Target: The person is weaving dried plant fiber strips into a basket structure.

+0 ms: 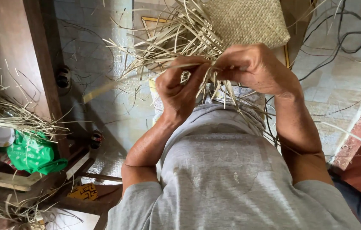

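A half-woven mat of pale straw [248, 21] lies over my lap, its finished weave at the top and many loose strips [167, 42] fanning out to the left. My left hand [180, 87] pinches a few of those strips at the mat's open edge. My right hand [255, 66] grips other strips just beside it, fingers curled tight. The two hands almost touch. More loose strip ends [236, 96] hang down between my wrists over my grey shirt.
A heap of dry straw [5, 106] lies at the left on a wooden bench [40, 64], with a green plastic bag [33, 153] below it. Black cables [346, 38] trail across the tiled floor at the right. A red brick edge [359, 136] sits at the right.
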